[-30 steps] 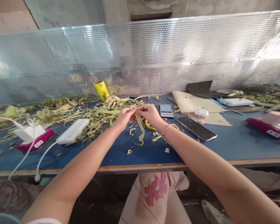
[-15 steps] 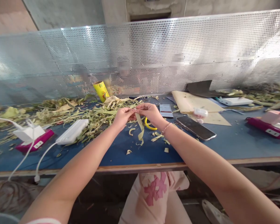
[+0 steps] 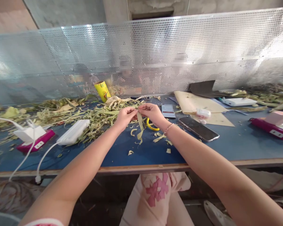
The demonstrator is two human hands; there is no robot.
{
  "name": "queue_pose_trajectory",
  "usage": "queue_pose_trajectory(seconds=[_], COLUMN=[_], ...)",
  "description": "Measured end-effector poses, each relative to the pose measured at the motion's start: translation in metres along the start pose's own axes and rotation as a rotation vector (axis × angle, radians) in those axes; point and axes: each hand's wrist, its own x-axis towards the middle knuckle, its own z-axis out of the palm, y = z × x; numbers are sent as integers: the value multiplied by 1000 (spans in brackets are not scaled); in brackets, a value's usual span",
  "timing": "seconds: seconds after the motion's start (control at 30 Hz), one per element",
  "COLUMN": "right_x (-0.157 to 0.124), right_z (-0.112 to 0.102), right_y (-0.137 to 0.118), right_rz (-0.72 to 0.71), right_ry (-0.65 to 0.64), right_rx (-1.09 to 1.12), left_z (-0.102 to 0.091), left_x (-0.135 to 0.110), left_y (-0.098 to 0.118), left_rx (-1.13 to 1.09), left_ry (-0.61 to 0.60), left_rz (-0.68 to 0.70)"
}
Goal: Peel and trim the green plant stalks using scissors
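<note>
Over the blue table (image 3: 238, 147), my left hand (image 3: 124, 116) and my right hand (image 3: 152, 113) meet, fingertips pinched together. Between them they hold a pale green leaf strip (image 3: 140, 127) by its top end. The strip hangs down and curls just above the table. Small cut leaf bits (image 3: 159, 138) lie under my hands. A yellow-handled tool (image 3: 152, 127) lies on the table just behind my right wrist, partly hidden. A big heap of green leaf strips (image 3: 94, 117) spreads to the left of my hands.
A black phone (image 3: 198, 128) lies right of my hands, with a card (image 3: 168, 110), brown paper (image 3: 198, 105) and a white earbud case (image 3: 203, 113). White power banks (image 3: 73, 131) with cables and pink devices (image 3: 36, 141) sit left; another pink device (image 3: 272, 127) right. A yellow can (image 3: 102, 91) stands by the perforated metal screen (image 3: 155, 53).
My hands have stayed together at the same spot. The hanging strip has risen a little and looks slightly shorter below my fingers.
</note>
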Motion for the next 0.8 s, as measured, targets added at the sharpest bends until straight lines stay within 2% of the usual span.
queue_pose_trajectory(seconds=[0.2,0.33,0.57,0.7,0.8], right_x=[-2,-1,-1,-2,-2], right_z=[0,-4,-9,-11,-11], right_y=[-3,-3,-9,-8,-6], right_rz=[-8,-50,-77,-178,-278], right_ry=[-32,-46,-136,-146,-132], right_rx=[-128,-248,-250,-428,-566], left_z=[-2,-2,-4,-4,-4], left_x=[0,1,2,2,2], left_y=[-1,-3,-1,2,2], left_rx=[121,114,-55,-121,-132], left_ry=[-14,-27,-60,-66,-55], left_rz=[71,74,-48,-172,-206])
